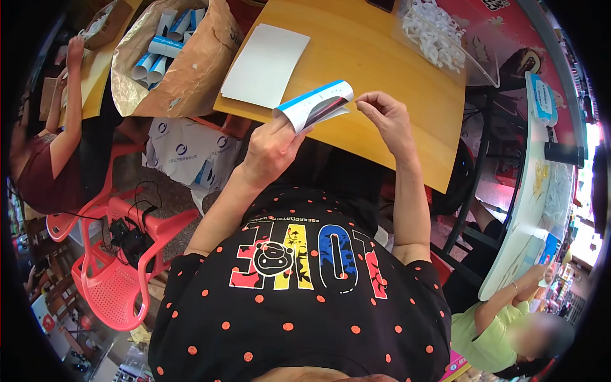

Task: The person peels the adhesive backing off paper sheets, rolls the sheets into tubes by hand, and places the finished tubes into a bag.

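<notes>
My left hand is closed round a curled printed paper sheet, white with a blue edge, above the near edge of the table. Just to the right of the sheet's end, my right hand holds thumb and forefinger pinched together, apart from the paper. Whatever is between those fingertips, if anything, is too small to make out. A stack of white sheets lies on the wooden table, beyond my left hand.
Left of the table stands a brown paper bag with several rolled sheets inside. A clear bin of white plastic loops sits at the far right. A pink chair holds black cables. Other people work at both sides.
</notes>
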Tool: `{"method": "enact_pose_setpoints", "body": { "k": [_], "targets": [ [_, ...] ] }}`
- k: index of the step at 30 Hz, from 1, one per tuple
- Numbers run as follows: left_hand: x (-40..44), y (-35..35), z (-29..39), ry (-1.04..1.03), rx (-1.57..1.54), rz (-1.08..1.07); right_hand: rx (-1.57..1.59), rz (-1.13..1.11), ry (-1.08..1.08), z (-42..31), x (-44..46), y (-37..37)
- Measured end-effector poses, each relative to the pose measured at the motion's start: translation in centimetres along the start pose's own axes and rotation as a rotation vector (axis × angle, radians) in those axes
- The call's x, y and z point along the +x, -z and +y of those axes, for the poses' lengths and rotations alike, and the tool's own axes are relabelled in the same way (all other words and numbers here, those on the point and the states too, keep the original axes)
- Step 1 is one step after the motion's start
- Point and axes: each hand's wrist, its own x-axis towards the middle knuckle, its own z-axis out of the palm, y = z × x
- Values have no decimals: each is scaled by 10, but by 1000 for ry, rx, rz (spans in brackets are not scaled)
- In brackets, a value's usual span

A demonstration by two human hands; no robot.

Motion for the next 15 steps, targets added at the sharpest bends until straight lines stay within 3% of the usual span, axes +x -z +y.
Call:
{"method": "enact_pose_setpoints", "body": {
  "k": [6, 15],
  "targets": [
    [1, 1, -5, -78, -23, -22, -170, -215, -93, -8, 6, 7],
    [1, 3, -8, -85, -62, -32, -146, -371, -148, -2, 13, 6]
  ]
}}
